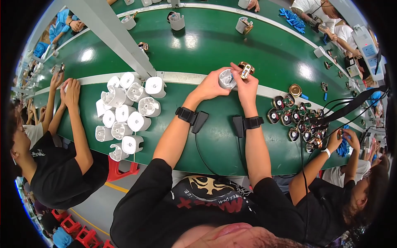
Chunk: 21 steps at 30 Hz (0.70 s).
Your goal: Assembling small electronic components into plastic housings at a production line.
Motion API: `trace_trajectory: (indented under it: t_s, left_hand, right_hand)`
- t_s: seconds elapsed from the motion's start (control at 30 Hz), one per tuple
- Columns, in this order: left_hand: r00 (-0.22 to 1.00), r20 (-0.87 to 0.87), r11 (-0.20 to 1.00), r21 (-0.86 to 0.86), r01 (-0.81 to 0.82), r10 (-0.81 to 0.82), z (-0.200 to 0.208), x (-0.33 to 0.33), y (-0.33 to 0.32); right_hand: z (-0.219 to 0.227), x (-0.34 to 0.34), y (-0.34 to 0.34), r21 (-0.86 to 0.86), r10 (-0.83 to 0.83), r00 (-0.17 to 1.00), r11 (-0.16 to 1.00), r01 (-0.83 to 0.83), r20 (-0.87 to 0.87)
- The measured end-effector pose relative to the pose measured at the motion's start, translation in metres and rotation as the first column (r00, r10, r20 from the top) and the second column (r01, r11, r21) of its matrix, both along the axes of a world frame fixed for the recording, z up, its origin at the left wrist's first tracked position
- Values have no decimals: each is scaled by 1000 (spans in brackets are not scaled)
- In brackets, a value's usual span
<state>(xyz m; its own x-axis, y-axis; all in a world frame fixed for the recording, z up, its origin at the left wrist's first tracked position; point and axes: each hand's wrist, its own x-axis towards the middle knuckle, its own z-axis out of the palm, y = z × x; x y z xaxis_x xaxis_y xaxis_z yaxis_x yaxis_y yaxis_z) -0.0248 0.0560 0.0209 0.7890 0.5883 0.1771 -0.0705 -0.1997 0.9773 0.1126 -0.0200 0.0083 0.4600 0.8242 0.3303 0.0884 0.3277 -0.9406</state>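
My left hand (209,84) is wrapped round a white plastic housing (227,79), whose open end with ribs inside faces up. A gold-rimmed part (247,71) with a pale middle is held in the fingers of my right hand (247,88), just beside the housing's rim. The right fingertips touch or nearly touch that rim. To the left of my forearms stands a group of several white housings (138,121), some upright, some tilted. On the right lie several dark round parts with coppery rims (286,118), near a gold round cup (295,90).
A white metal post (113,39) rises from the rail (182,77) beyond my hands. More housings, one (177,21) among them, stand on the green far bench (198,51). Black cables (351,101) hang at the right, near a power strip (368,51). Co-workers sit on both sides.
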Motion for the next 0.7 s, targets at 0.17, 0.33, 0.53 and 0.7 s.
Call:
trace_trajectory:
  t_s: [0.17,0.33,0.53,0.7]
  left_hand:
    - [979,50,894,401,-199,196,-6,-4,-2]
    - [954,20,869,407,-282,300,-6,-29,5]
    - [941,4,882,346,-319,339,-2,-30,4]
    - [949,-17,898,327,-293,316,3,-22,2]
  right_hand:
    - [-2,-25,14,-49,-96,954,995,85,-284]
    - [-2,-45,23,-122,-14,940,992,-30,-341]
    - [3,-43,23,-88,85,916,988,-129,-392]
    - [4,-35,19,-90,44,904,992,-91,-426]
